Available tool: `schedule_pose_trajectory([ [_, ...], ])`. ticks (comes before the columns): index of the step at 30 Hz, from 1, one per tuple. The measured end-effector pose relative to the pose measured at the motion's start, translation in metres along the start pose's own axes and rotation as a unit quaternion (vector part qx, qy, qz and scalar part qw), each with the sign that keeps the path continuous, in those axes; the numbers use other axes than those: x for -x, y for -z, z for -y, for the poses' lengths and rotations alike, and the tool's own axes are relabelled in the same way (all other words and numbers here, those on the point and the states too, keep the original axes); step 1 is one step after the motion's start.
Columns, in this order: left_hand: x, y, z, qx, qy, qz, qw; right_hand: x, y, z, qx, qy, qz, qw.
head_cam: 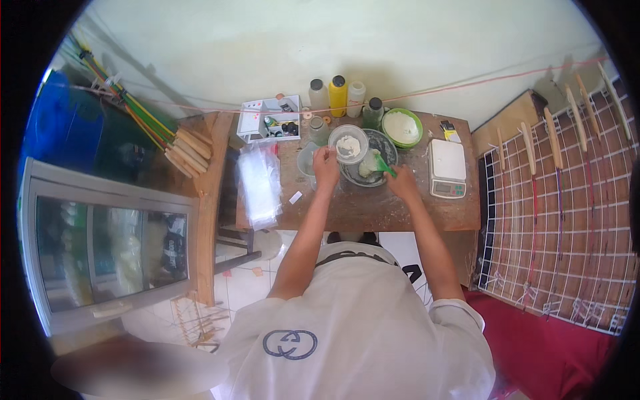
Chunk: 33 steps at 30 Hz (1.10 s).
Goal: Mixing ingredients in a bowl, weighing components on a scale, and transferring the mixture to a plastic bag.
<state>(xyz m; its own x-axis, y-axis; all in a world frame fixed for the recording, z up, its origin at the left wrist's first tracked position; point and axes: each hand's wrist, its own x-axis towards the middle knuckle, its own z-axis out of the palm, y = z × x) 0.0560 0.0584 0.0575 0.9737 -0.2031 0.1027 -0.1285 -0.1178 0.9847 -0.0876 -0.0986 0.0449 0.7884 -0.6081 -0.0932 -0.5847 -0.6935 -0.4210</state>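
My left hand pinches the rim of a translucent plastic bowl, which has whitish powder in its bottom. This bowl is held above the left part of a wide, flour-smeared round basin. In my right hand is the green handle of a scoop-like utensil. Its head meets a pale, dough-like lump inside the basin; whether the lump rests on the head cannot be told. Left of the basin, partly behind my left hand, stands a clear plastic container.
A green bowl of white powder, several bottles and a white organizer box line the table's back. Right lies a digital kitchen scale; left, plastic bags. A wire rack flanks the table; a pink cord crosses behind.
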Motion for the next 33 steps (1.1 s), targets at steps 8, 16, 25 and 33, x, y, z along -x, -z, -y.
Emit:
schedule_pose_trajectory([
  [8, 0.016, -0.07, 0.002, 0.042, 0.014, 0.111, 0.993, 0.011, 0.03, -0.037, -0.241, -0.016, -0.171, 0.955],
  [16, 0.06, -0.163, -0.011, 0.006, 0.013, 0.222, 0.975, 0.026, 0.081, -0.09, -0.518, -0.106, -0.122, 0.84],
  [25, 0.094, -0.252, 0.01, -0.048, 0.037, 0.288, 0.956, 0.002, 0.093, -0.174, -0.413, -0.151, -0.125, 0.889],
  [33, 0.107, -0.289, 0.02, -0.011, 0.089, 0.292, 0.952, -0.032, 0.05, -0.241, -0.31, -0.119, -0.127, 0.935],
])
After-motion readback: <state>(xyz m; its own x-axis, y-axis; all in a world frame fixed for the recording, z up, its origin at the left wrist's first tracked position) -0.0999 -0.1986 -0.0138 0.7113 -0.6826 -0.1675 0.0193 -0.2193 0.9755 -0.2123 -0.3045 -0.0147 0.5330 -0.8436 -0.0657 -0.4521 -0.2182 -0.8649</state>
